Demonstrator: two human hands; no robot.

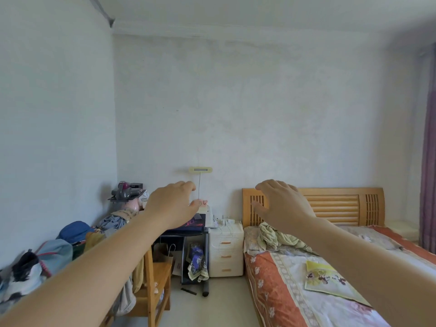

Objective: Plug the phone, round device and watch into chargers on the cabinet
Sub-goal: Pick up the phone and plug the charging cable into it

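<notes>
Arms cross the lower frame, elbows cut off. Left hand [173, 204] and right hand [280, 204] hang mid-frame, fingers spread, holding nothing. Beyond, centre, the white cabinet [225, 250] carries chargers [227, 221]; left hand hides its left side; devices indistinguishable.

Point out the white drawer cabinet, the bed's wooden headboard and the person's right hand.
white drawer cabinet [226, 250]: head view, drawer front.
wooden headboard [335, 204]: head view, slatted centre panel.
right hand [280, 204]: head view, back of hand.
</notes>
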